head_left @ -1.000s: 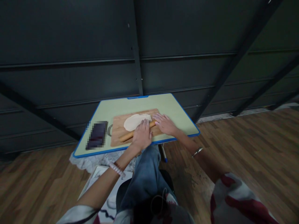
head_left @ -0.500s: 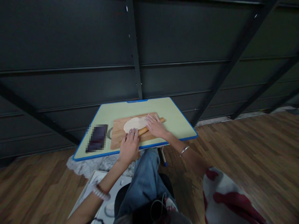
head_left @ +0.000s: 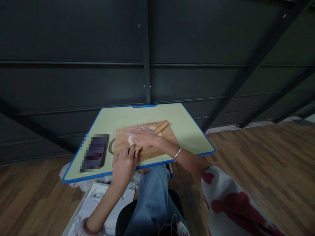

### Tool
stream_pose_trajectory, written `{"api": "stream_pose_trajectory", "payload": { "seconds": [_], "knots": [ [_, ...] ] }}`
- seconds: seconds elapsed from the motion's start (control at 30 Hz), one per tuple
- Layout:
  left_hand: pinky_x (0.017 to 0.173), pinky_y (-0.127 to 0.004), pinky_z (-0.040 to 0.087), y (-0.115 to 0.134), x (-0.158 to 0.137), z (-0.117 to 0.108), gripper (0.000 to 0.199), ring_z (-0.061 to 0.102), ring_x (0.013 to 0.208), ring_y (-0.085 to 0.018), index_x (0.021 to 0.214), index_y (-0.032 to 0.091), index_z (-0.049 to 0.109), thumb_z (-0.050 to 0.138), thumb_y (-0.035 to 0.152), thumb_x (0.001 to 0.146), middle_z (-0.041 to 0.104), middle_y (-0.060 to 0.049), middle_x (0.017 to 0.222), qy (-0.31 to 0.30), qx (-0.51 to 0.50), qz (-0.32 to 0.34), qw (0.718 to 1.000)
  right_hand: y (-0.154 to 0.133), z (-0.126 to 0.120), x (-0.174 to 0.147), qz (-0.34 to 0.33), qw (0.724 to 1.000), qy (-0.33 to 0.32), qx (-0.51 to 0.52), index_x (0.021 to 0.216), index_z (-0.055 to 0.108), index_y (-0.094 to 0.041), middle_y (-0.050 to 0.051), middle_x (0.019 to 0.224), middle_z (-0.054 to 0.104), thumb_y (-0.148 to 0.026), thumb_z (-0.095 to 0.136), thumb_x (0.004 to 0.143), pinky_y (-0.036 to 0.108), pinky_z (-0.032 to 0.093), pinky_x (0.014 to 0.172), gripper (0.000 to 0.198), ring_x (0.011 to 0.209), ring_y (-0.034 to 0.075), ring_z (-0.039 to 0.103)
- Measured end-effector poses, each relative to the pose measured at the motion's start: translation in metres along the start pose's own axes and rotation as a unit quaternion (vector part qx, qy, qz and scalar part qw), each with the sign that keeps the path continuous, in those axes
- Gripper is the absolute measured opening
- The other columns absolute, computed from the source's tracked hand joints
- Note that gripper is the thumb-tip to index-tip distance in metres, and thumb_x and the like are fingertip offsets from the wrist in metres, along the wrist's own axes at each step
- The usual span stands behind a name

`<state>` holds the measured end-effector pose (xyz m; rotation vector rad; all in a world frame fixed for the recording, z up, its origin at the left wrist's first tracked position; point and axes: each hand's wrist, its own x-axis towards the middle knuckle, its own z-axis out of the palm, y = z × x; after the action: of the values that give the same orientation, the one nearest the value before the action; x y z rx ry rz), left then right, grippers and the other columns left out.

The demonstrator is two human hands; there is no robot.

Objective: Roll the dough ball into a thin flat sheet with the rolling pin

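Note:
A wooden rolling pin [head_left: 162,126] lies slantwise over a flat, pale sheet of dough [head_left: 131,141], most of which my right hand hides. Beneath them is a wooden cutting board [head_left: 171,141] with a metal handle [head_left: 111,146] on its left side. My left hand [head_left: 125,160] grips the near-left end of the pin, fingers curled, at the board's front edge. Stretched out flat, my right hand [head_left: 142,136] rests on the dough just left of the pin; whether its palm also touches the pin, I cannot tell.
The board sits on a small light-green table [head_left: 192,137] with a blue rim. A phone-like dark object [head_left: 94,153], blurred, lies at the table's left. Behind stands a dark panelled wall [head_left: 98,85]. Below left is a white box-like thing [head_left: 98,196].
My right hand has moved left from the pin's far end onto the dough. The pin has turned steeper, and my left hand has shifted down and left with its near end. The view has shifted slightly.

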<state>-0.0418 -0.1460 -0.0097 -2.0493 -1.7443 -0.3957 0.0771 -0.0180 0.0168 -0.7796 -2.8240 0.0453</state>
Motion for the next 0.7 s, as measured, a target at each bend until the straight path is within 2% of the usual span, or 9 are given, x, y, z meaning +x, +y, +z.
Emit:
{"api": "stream_pose_trajectory", "payload": {
  "seconds": [0.2, 0.3, 0.43, 0.57, 0.7],
  "knots": [
    [0.07, -0.033, 0.04, -0.012, 0.009, 0.007, 0.035, 0.053, 0.081, -0.023, 0.109, 0.013, 0.059, 0.033, 0.03, 0.093, 0.058, -0.01, 0.088, 0.007, -0.028, -0.021, 0.999, 0.008, 0.009, 0.032, 0.005, 1.0, 0.0, 0.013, 0.125, 0.05, -0.015, 0.01, 0.128, 0.055, -0.035, 0.035, 0.095, 0.043, 0.041, 0.095, 0.039, 0.114, 0.024, 0.053],
    [0.07, -0.034, 0.041, -0.019, 0.017, 0.009, 0.034, 0.052, 0.081, -0.024, 0.099, 0.014, 0.06, 0.03, 0.027, 0.093, 0.057, -0.01, 0.086, -0.008, -0.043, -0.024, 0.999, 0.01, 0.009, 0.043, 0.003, 1.0, 0.006, 0.024, 0.124, 0.05, -0.017, 0.01, 0.123, 0.059, -0.042, 0.032, 0.096, 0.043, 0.045, 0.088, 0.041, 0.109, 0.025, 0.056],
    [0.071, -0.036, 0.04, -0.032, 0.03, 0.015, 0.035, 0.051, 0.08, -0.025, 0.087, 0.013, 0.058, 0.027, 0.028, 0.093, 0.057, -0.011, 0.081, -0.034, -0.007, -0.035, 0.999, 0.011, 0.007, 0.057, -0.013, 0.999, 0.024, 0.037, 0.117, 0.054, -0.019, 0.008, 0.115, 0.062, -0.043, 0.032, 0.097, 0.041, 0.044, 0.088, 0.038, 0.107, 0.024, 0.056],
    [0.07, -0.035, 0.04, -0.046, 0.042, 0.025, 0.036, 0.052, 0.077, -0.025, 0.086, 0.012, 0.057, 0.025, 0.028, 0.092, 0.057, -0.011, 0.077, -0.052, 0.005, -0.047, 0.998, 0.016, 0.012, 0.071, -0.008, 0.998, 0.048, 0.047, 0.111, 0.056, -0.019, 0.007, 0.109, 0.064, -0.041, 0.033, 0.097, 0.038, 0.042, 0.088, 0.035, 0.104, 0.022, 0.056],
    [0.068, -0.035, 0.04, -0.053, 0.052, 0.03, 0.034, 0.054, 0.079, -0.025, 0.085, 0.011, 0.056, 0.026, 0.026, 0.091, 0.059, -0.013, 0.08, -0.07, 0.016, -0.088, 0.994, 0.022, 0.02, 0.08, 0.01, 0.997, 0.052, 0.048, 0.107, 0.056, -0.016, 0.01, 0.106, 0.064, -0.037, 0.033, 0.098, 0.037, 0.041, 0.086, 0.033, 0.099, 0.021, 0.057]
  ]
}}
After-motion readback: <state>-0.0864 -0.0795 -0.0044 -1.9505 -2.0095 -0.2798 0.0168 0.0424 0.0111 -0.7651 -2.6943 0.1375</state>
